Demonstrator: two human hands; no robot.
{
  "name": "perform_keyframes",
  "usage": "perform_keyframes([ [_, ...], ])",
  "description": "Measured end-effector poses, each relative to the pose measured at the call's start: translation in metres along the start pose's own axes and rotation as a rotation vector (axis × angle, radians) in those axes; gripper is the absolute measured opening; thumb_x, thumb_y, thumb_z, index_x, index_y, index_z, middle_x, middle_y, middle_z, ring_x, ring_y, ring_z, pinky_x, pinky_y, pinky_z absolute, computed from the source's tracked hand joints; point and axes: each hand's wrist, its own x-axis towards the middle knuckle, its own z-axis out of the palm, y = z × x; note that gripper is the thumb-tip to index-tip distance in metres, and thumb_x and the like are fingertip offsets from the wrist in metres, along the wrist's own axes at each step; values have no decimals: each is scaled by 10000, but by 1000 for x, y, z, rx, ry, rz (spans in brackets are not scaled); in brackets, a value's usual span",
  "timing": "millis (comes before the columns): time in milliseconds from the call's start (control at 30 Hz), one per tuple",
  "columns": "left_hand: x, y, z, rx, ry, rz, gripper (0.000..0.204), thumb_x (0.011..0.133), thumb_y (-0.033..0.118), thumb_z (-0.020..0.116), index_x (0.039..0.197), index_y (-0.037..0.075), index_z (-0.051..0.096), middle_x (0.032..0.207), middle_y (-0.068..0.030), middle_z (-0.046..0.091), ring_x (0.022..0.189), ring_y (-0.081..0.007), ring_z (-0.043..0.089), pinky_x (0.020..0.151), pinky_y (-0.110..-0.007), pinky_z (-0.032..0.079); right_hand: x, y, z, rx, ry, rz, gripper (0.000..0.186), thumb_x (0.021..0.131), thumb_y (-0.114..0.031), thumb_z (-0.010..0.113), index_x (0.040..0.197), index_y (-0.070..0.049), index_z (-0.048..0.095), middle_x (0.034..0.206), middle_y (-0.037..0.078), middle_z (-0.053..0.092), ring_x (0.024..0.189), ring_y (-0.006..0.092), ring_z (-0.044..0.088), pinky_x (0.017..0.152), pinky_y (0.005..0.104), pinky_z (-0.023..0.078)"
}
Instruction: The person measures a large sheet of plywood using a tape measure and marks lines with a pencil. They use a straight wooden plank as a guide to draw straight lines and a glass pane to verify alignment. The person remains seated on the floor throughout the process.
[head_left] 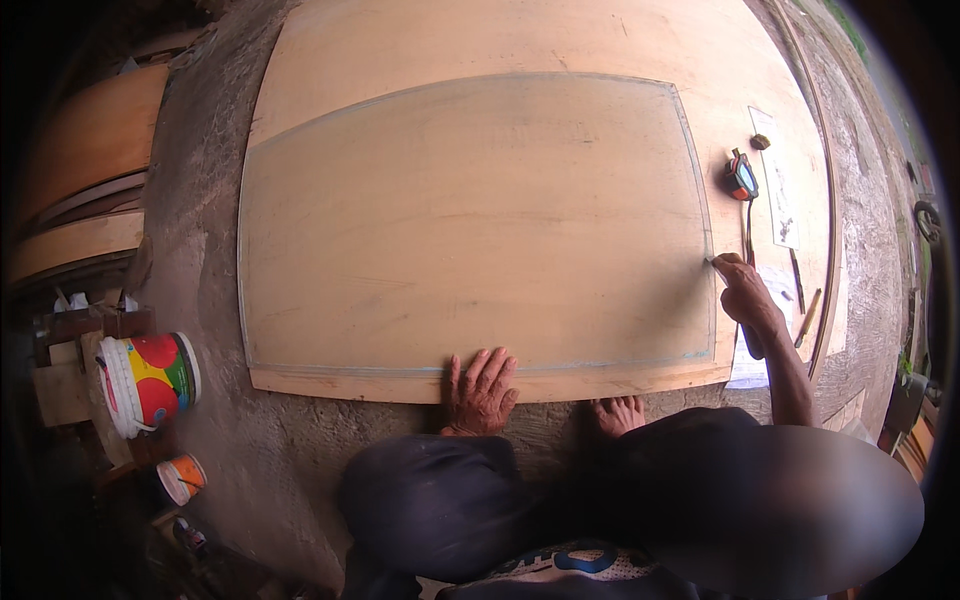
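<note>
A large clear sheet, like glass with bluish-green edges (480,220), lies flat on a pale plywood board (400,40). My left hand (482,392) rests at the near edge, fingers stretched out flat over the sheet's border and the board. At the sheet's right edge, my right hand (745,292) is closed, its fingertips against the edge line. Something small and dark shows at those fingertips; its kind is too small to make out. To the right of the sheet lies a tape measure (742,177) with a dark strap trailing toward me.
Beside the tape measure are a small dark block (760,142), a paper strip (778,190), a dark pen-like stick (797,280), a wooden stick (808,318) and papers (750,368). A colourful bucket (155,385) and an orange tub (181,479) stand left. My bare foot (620,415) is near the board.
</note>
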Motion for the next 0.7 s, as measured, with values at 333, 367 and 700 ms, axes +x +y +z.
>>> perform_keyframes([
  [333,1,1,2,-10,-10,5,455,1017,388,502,1374,127,609,1488,-43,521,1423,-268,391,1213,-624,168,19,-4,-9,-30,88,-20,578,724,119,471,1277,37,620,1358,209,578,1258,366,566,1054,412,476],
  [367,2,0,1,-7,-14,12,459,1015,386,501,1373,118,606,1482,-55,525,1420,-276,393,1213,-624,168,30,-8,-14,-36,76,-5,560,729,113,481,1265,41,626,1341,207,586,1245,363,573,1049,410,479],
  [700,1,1,1,37,-4,13,471,1027,407,471,1363,106,609,1464,-68,539,1400,-295,421,1210,-629,182,54,0,-16,-75,101,-37,500,741,93,538,1219,10,658,1270,186,599,1202,357,601,975,432,522],
])
